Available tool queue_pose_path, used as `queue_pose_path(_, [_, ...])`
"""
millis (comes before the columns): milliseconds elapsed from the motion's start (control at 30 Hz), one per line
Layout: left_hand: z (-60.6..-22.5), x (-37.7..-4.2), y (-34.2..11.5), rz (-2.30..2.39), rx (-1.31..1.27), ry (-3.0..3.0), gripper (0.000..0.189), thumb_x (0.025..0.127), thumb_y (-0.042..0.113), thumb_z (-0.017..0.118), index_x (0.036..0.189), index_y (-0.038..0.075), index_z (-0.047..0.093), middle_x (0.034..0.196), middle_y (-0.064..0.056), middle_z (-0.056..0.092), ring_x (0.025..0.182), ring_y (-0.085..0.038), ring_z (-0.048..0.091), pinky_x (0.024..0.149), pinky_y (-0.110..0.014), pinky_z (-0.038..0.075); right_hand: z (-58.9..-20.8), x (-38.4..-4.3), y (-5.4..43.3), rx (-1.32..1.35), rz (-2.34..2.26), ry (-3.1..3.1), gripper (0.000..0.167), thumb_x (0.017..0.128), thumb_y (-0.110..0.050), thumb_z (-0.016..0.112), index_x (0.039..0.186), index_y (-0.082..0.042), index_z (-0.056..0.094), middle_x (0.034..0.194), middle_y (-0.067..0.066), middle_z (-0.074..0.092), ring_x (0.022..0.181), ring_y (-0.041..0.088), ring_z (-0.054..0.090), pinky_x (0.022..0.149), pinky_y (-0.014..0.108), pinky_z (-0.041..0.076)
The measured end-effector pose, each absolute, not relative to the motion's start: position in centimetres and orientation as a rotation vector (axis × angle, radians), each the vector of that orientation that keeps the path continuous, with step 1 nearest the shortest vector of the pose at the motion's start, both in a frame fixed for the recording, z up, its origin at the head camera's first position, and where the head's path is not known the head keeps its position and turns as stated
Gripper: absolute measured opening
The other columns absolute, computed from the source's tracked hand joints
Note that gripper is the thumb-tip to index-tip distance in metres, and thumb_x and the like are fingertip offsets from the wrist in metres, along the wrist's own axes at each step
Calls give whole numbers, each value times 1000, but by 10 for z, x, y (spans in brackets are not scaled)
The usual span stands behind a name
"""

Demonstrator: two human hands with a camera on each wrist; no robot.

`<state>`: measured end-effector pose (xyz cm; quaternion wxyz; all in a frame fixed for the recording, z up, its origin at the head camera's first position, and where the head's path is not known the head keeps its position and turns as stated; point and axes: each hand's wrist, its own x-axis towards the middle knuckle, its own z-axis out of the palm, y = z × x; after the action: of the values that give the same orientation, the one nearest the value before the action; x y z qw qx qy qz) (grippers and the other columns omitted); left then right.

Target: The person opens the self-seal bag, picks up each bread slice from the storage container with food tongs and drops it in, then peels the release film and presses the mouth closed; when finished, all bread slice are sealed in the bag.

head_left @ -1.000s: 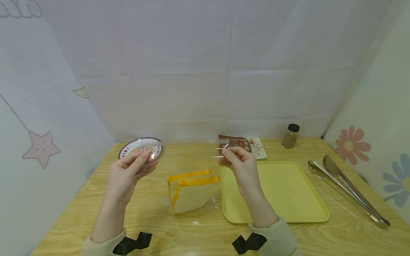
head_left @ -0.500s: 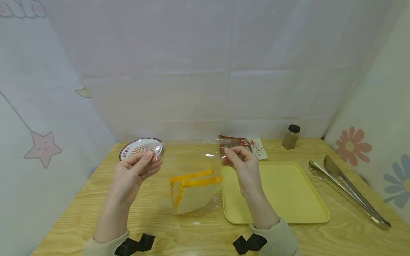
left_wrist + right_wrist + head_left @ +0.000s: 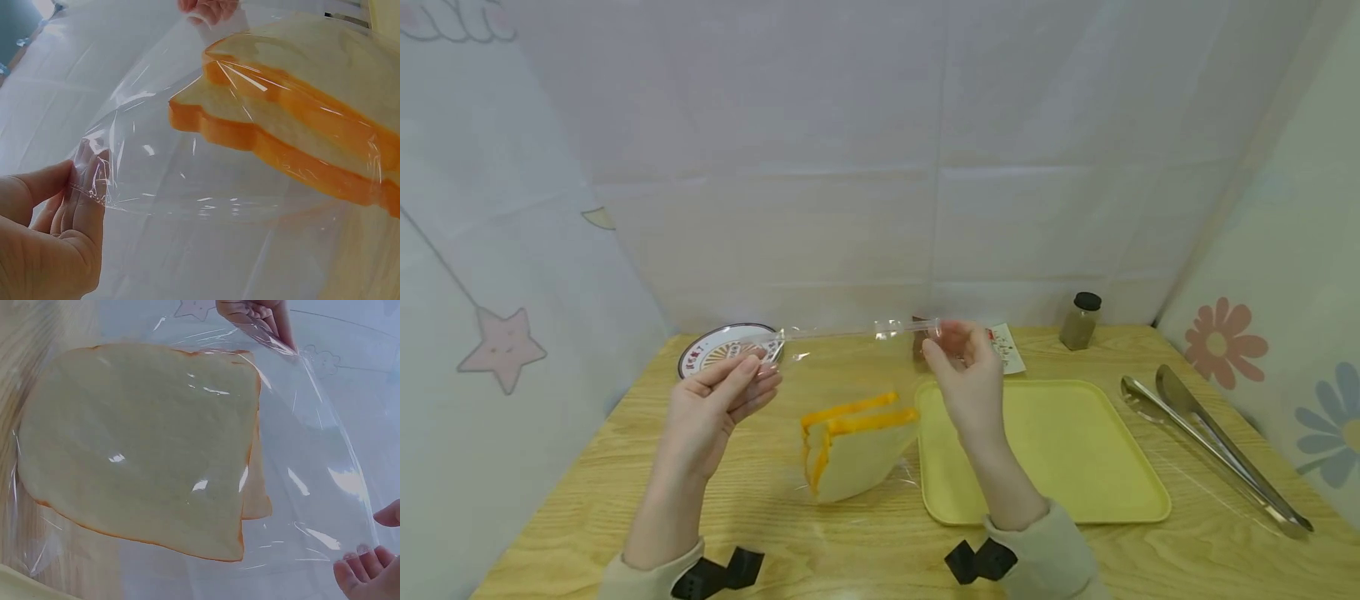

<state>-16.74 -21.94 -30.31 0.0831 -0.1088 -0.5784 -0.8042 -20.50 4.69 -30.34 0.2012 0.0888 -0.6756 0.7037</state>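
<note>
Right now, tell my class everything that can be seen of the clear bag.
The bag is see-through, thin and glossy like plastic film, creased and catching bright highlights. A straight strip runs along its top edge; whether this is sealed cannot be told. Two orange-crusted bread slices are inside. The left hand pinches one upper corner; the right hand is at the other, its grip unclear. It is held strip uppermost over the table; bottom contact is unclear.

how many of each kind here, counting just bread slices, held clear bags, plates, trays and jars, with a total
Bread slices: 2
Held clear bag: 1
Round plate: 1
Yellow tray: 1
Black-lidded jar: 1
Total: 6
</note>
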Motion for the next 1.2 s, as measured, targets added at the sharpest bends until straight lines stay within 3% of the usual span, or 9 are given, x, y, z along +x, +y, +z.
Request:
queue_pose_path(100, [-303,-166,-220,-2412,-345,-1715,20,95,7,54,102,11,72,90,-1,74,85,-13,72,79,-29,57,-301,-202,41,323,1754,-1903,38,87,-2,64,122,3,50,121,14,54,113,21,50,100,33,46])
queue_pose_path(333, [-300,-166,-219,-2363,-379,-1736,19,94,8,55,102,12,71,95,-2,74,90,-13,71,81,-28,56,-288,-196,19,717,1217,-1794,19,86,3,63,104,1,64,106,13,61,98,24,53,80,27,49])
queue_pose_path(467, [-300,-165,-218,-2323,-408,-1747,19,94,7,55,103,12,71,95,-2,74,90,-13,71,81,-28,56,-275,-197,2,978,888,-1798,12,85,-2,66,96,-3,70,100,8,65,100,23,55,98,35,44])
queue_pose_path(600, [-301,-165,-218,-2292,-434,-1764,19,94,6,54,103,11,70,96,-1,74,90,-13,71,82,-29,56,-262,-197,-14,1142,590,-1813,13,86,-10,69,97,-9,73,101,4,68,98,19,56,103,35,42])
queue_pose_path(967, [-303,-163,-216,-2174,-512,-1797,22,94,2,52,104,10,70,96,1,74,91,-13,71,80,-29,57,-234,-193,-38,1283,409,-2060,15,92,-13,60,101,-14,72,99,-3,69,99,17,59,98,35,42])
queue_pose_path(1200, [-306,-166,-213,-2099,-642,-1709,24,93,-5,51,105,2,69,98,-1,73,89,-13,71,79,-28,58,-220,-191,-43,1303,319,-2300,17,95,-19,56,103,-17,71,101,-6,68,102,15,58,97,36,42])
